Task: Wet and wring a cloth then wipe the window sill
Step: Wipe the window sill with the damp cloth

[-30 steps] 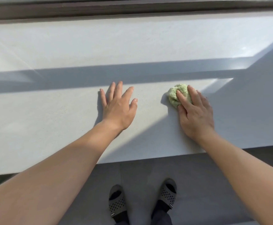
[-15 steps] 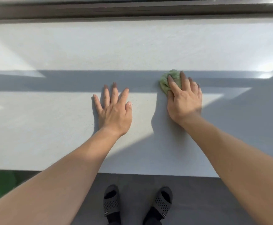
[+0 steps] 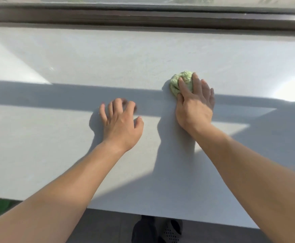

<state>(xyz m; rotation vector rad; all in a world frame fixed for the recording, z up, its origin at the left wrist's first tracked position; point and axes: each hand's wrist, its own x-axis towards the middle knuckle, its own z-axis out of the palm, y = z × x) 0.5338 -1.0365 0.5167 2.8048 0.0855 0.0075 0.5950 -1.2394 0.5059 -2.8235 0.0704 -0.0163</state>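
The wiping step is in hand; the right hand (image 3: 194, 106) presses fingers down over the bunched green cloth (image 3: 180, 81) mid-sill; the left hand (image 3: 121, 125) rests empty, fingers loosely curled, on the window sill (image 3: 73, 58); next, a firm stroke toward the window frame (image 3: 143, 18) seems called for

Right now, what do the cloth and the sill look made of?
Cloth: green, nubby pile, probably microfibre or terry; it bunches softly under the right hand.
Window sill: pale grey, smooth and hard, with a faint speckle and a soft sheen in the sun; maybe stone, quartz or laminate, I cannot tell which.
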